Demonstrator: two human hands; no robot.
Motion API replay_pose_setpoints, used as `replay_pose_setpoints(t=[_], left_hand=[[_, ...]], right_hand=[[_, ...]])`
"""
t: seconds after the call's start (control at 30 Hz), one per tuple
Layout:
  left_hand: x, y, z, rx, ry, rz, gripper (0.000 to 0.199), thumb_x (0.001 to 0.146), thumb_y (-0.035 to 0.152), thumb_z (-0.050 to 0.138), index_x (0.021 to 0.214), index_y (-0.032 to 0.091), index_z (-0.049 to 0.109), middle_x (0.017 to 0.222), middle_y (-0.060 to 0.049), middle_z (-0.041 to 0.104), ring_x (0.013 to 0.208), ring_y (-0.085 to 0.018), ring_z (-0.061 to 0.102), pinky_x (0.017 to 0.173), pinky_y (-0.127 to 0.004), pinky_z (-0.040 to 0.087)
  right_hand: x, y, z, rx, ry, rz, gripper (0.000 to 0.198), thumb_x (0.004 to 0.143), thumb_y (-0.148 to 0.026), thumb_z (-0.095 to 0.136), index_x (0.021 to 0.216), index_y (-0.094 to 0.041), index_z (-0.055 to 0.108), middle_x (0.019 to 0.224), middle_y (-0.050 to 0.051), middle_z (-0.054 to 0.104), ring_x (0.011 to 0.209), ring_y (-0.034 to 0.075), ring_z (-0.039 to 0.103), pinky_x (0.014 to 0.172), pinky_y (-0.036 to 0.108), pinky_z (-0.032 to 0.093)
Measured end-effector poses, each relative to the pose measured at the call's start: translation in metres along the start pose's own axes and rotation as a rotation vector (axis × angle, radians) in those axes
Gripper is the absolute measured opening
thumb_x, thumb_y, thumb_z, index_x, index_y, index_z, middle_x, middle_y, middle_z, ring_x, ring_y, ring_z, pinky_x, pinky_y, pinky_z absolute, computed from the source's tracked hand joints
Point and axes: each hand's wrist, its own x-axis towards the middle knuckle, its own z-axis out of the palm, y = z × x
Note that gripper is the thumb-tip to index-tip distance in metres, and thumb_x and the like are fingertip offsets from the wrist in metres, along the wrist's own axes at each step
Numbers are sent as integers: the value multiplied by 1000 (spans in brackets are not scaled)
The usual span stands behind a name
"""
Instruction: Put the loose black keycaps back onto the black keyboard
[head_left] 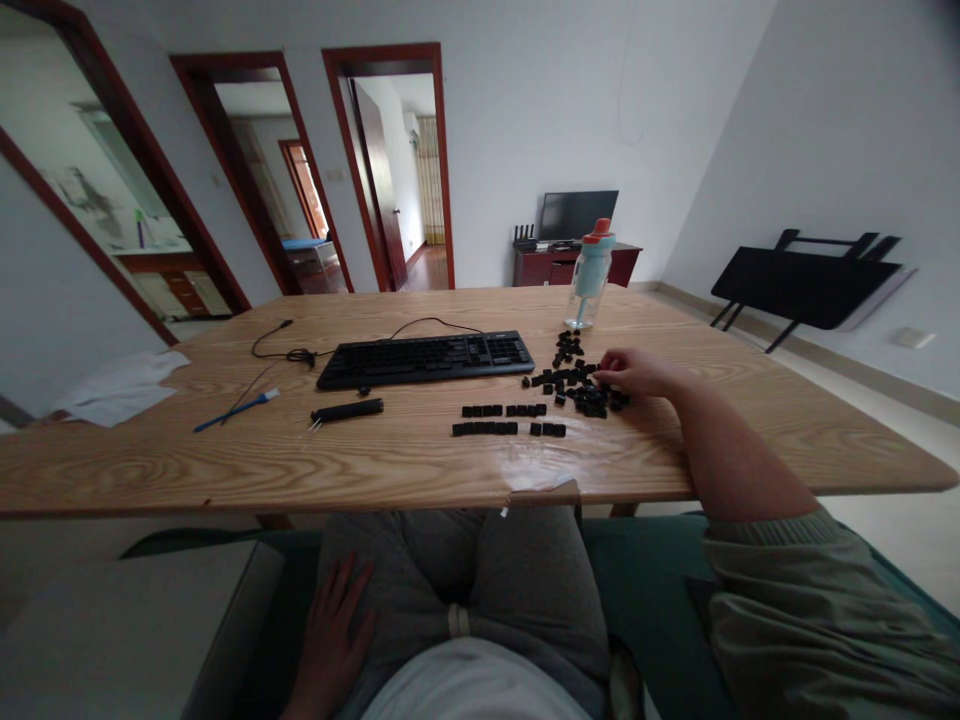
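My right hand [634, 372] reaches over a loose pile of black keycaps [589, 400] on the right part of the table. Its fingers are curled together at the pile's edge; what sits between the fingertips is too small to make out. My left hand [336, 620] lies flat on my thigh, fingers spread, with nothing in it. Left of the pile is a black keyboard [424, 358] with its cable. Nearer to me, keycaps stand in two short rows, a back row [504, 410] and a front row [486, 428], each with a gap.
A black-handled puller tool [346, 410] with wire prongs and a blue brush [236, 410] lie left on the wooden table [360, 460]. White tissue [124, 388] is at the far left. A clear bottle [590, 280] with a red lid stands behind the pile.
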Motion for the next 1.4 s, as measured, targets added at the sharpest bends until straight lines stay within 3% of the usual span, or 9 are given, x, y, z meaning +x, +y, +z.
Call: replay_pose_setpoints(t=[0.17, 0.37, 0.6, 1.03, 1.27, 1.4], left_hand=[[1, -1, -2, 5, -18, -7, 49, 92, 34, 51, 140, 27, 57, 156, -9, 43, 146, -33, 35, 111, -58, 40], [0, 2, -2, -1, -2, -13, 47, 93, 34, 48, 139, 25, 58, 155, -10, 44, 145, -33, 37, 110, -58, 41], [0, 0, 1, -10, 21, -3, 47, 93, 34, 49, 138, 26, 59, 155, -9, 44, 145, -32, 36, 111, -57, 40], [1, 2, -2, 13, 1, -1, 47, 94, 36, 46, 138, 25, 59, 154, -11, 45, 143, -34, 39, 108, -59, 42], [-1, 0, 2, 14, 30, 10, 46, 94, 36, 47, 137, 25, 60, 154, -10, 45, 144, -32, 38, 109, -57, 42], [-1, 0, 0, 17, 11, 5, 46, 94, 36, 47, 138, 25, 59, 155, -10, 45, 145, -32, 36, 110, -57, 41]], right_hand=[[-9, -15, -3, 249, 64, -99, 35, 73, -52, 73, 80, -20, 61, 74, 5, 67, 64, 15, 55, 55, 27, 42], [-21, -41, -2, 520, 20, -174, 40, 71, -56, 73, 87, -20, 64, 75, 2, 65, 58, 11, 48, 50, 24, 36], [-16, -39, 5, 484, 53, -163, 44, 67, -57, 77, 89, -20, 73, 86, 6, 72, 72, 16, 59, 58, 27, 44], [-16, -43, 7, 444, 48, -210, 40, 71, -54, 76, 89, -19, 75, 81, 5, 71, 68, 15, 57, 58, 27, 43], [-17, -62, 13, 373, 40, -286, 47, 73, -50, 72, 107, -17, 76, 79, 5, 70, 63, 14, 55, 56, 28, 41], [-21, -87, 11, 263, 21, -333, 35, 75, -45, 69, 97, -19, 79, 73, 4, 69, 61, 15, 55, 55, 28, 39]])
